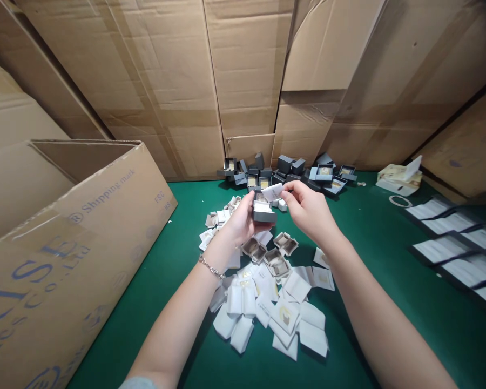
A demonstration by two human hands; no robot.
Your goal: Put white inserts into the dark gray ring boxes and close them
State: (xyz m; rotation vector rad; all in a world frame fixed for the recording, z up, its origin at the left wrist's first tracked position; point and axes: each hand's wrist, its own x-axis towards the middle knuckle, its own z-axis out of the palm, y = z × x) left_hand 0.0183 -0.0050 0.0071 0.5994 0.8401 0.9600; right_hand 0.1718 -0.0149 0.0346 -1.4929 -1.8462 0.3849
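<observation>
My left hand (242,219) is closed around a small dark grey box (264,215) whose lid stands up and whose inside shows white. Between thumb and fingertips, my right hand (308,205) pinches a small white printed paper slip (272,192) just above that box. Below the hands lies a loose pile of folded white papers (285,316). Several grey-beige box inserts (277,263) rest at the top of this pile, under my wrists. Past my hands, a heap of small dark boxes (291,167), some with lids up, stands against the cardboard.
A large open carton (81,227) with blue print takes up the left side. Cardboard sheets (166,81) wall off the back of the green table (372,243). At the right are dark trays with white pieces (461,259), a tape ring (400,201) and a paper packet (399,178).
</observation>
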